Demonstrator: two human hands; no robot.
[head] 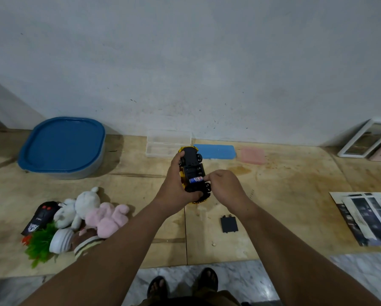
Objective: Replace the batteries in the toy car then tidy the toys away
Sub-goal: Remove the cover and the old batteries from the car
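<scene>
A yellow toy car (190,161) is held upside down above the wooden table, its black underside up and the battery bay uncovered. My left hand (176,184) grips the car along its left side. My right hand (223,186) has its fingertips on a blue and white battery (196,179) lying in the bay. The black battery cover (229,224) lies flat on the table below my right wrist. A clear plastic case (168,143) stands open at the back by the wall.
A blue-lidded tub (62,146) stands at the back left. Plush toys (90,212), a black remote (41,217) and a green plastic plant (40,244) lie front left. A blue box (216,151), a pink box (252,155), photo frames (366,140) and printed sheets (368,217) sit at the right.
</scene>
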